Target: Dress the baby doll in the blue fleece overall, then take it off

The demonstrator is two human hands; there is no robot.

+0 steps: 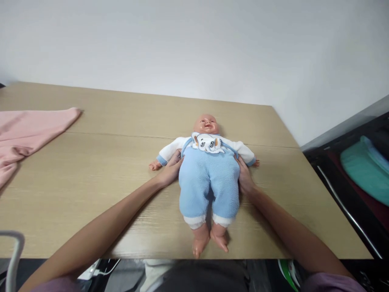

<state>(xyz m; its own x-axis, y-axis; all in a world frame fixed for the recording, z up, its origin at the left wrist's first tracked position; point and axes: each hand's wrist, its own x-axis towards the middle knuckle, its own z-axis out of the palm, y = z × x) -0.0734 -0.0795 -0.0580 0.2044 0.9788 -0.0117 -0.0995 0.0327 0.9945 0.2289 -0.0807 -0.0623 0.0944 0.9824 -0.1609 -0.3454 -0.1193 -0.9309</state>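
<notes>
A baby doll [209, 174] in a light blue and white fleece outfit lies on its back on the wooden table [106, 174], head away from me and bare feet at the near edge. Its arms are spread out to both sides, and an animal face decorates the chest. My left hand [172, 168] grips the doll's waist from the left, thumb showing and the other fingers partly hidden by the cloth. On the opposite side, my right hand [244, 176] clasps the waist, its fingertips tucked behind the outfit.
Pink cloth [27, 138] lies at the table's left. A pale wall [182, 48] stands behind. Beyond the right edge is a dark rack with a teal item [364, 170]. A white curved tube [13, 259] rises at lower left, near a white plug and cable [103, 271].
</notes>
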